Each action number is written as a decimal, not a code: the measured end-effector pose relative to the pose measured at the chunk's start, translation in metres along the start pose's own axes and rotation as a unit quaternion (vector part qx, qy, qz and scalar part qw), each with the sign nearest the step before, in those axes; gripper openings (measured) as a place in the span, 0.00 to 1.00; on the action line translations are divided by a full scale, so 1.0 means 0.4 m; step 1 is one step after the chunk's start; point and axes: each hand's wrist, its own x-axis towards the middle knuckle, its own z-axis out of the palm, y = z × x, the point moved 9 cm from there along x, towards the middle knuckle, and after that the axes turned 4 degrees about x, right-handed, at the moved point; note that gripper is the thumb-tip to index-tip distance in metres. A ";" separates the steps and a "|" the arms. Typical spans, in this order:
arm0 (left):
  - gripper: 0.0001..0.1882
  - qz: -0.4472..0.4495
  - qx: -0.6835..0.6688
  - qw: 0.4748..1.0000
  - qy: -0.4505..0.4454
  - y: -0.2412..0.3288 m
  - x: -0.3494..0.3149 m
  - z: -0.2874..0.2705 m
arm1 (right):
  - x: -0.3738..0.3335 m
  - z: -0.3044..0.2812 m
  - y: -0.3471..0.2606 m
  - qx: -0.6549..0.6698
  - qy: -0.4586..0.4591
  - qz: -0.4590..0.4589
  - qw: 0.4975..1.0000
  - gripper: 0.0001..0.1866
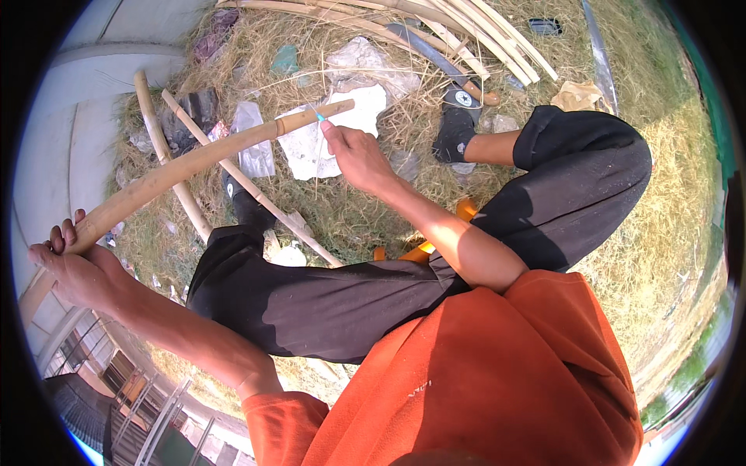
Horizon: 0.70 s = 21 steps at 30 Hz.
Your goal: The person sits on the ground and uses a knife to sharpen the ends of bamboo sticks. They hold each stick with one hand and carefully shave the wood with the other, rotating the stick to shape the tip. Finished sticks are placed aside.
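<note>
My left hand (81, 268) is wrapped round a long bamboo pole (198, 161) near its lower-left end. The pole slants up to the right across the view, with a ring-like node close to its far end. My right hand (355, 155) is closed on a slim pointed tool with a light-blue part (319, 116), its tip against or just beside the pole near that node. The rest of the tool is hidden in my fingers. Behind the pole's far end lies a white slab (371, 107) on the grass.
Two more bamboo pieces (167, 147) cross beneath the pole. Split bamboo strips (497, 31) lie at the far side, beside a curved blade with a wooden handle (488, 98). A long metal blade (600, 58) is farther right. A pale wall (58, 144) runs along the left. An orange stool (420, 250) shows below me.
</note>
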 end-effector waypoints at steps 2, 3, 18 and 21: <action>0.16 -0.015 0.005 1.000 0.002 -0.036 0.027 0.009 | 0.009 -0.032 0.030 0.007 0.039 0.035 0.999 0.30; 0.16 -0.022 0.009 1.000 0.006 -0.053 0.042 0.005 | 0.005 -0.046 0.013 0.004 0.049 0.015 0.999 0.26; 0.17 -0.285 -0.143 0.939 -0.128 -0.465 0.158 0.011 | -0.179 0.115 -0.097 0.223 -0.319 0.008 0.921 0.10; 0.17 -0.307 -0.193 0.923 -0.132 -0.444 0.132 0.024 | -0.215 0.125 -0.109 0.244 -0.311 0.032 0.918 0.07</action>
